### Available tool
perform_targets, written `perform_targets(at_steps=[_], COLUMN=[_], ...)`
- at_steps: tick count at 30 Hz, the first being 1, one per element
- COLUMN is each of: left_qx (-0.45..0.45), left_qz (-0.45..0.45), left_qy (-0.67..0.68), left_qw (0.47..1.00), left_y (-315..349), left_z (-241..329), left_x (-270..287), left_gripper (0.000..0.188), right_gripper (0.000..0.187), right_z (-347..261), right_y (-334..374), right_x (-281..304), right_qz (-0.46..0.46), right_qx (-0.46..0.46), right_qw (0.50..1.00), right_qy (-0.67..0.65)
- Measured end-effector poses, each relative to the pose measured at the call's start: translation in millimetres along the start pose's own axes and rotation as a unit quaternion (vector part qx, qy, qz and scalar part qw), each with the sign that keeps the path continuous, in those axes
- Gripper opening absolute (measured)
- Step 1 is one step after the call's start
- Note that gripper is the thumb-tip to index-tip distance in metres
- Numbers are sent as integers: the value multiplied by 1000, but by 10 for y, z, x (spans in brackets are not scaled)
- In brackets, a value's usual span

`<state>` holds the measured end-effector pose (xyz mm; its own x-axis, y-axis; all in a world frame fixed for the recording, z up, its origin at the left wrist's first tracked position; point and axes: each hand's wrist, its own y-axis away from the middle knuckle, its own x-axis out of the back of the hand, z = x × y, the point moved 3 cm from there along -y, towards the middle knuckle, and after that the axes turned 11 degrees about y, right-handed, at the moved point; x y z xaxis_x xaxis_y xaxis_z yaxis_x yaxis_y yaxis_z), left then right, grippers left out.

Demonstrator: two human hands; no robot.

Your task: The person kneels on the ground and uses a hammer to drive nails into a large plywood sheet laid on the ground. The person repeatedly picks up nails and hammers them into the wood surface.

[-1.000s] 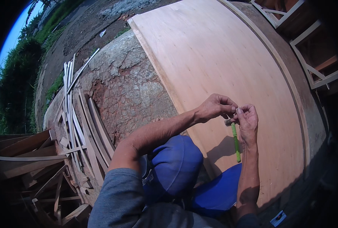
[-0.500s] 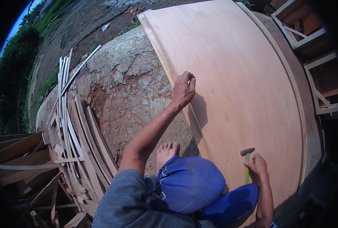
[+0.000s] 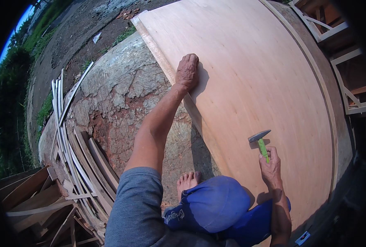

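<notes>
Right hand [image 3: 270,168]: now closed around the green handle of the hammer [image 3: 262,147], over the wooden panel [image 3: 248,74], so tool is in hand | Left hand [image 3: 187,71]: moved farther along edge strip [image 3: 160,55], fingers curled; whether they pinch something, I cannot tell.

A hammer [image 3: 263,149], plywood panel [image 3: 248,74], wood strips [image 3: 102,161] and grass [image 3: 125,36] show an outdoor woodworking area.

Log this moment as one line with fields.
left hand: at left edge of wooden panel, fingertips hidden | right hand: holding green-handled hammer, head over panel | rest: wood strips piled at left
</notes>
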<state>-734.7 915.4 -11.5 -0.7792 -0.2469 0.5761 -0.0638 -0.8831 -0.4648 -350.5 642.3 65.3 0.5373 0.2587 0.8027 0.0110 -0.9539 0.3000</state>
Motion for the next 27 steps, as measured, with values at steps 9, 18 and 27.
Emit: perform_targets(at_steps=[9,18,27], left_qx=[30,58,165], left_qz=[89,118,11], left_qy=[74,158,238], left_qw=[993,979,957], left_y=[-15,-17,198], left_z=[-137,-201,-789], left_x=[160,167,614], left_gripper=[8,8,9], right_gripper=[49,43,38], right_z=[-1499,-1398,-1439], right_y=[-397,-769,-774], right_x=[-1086,-1349,-1345], right_qz=[-24,-39,-19], right_qx=[249,30,39], right_qw=[968,927,927], right_qy=[23,-371,-372])
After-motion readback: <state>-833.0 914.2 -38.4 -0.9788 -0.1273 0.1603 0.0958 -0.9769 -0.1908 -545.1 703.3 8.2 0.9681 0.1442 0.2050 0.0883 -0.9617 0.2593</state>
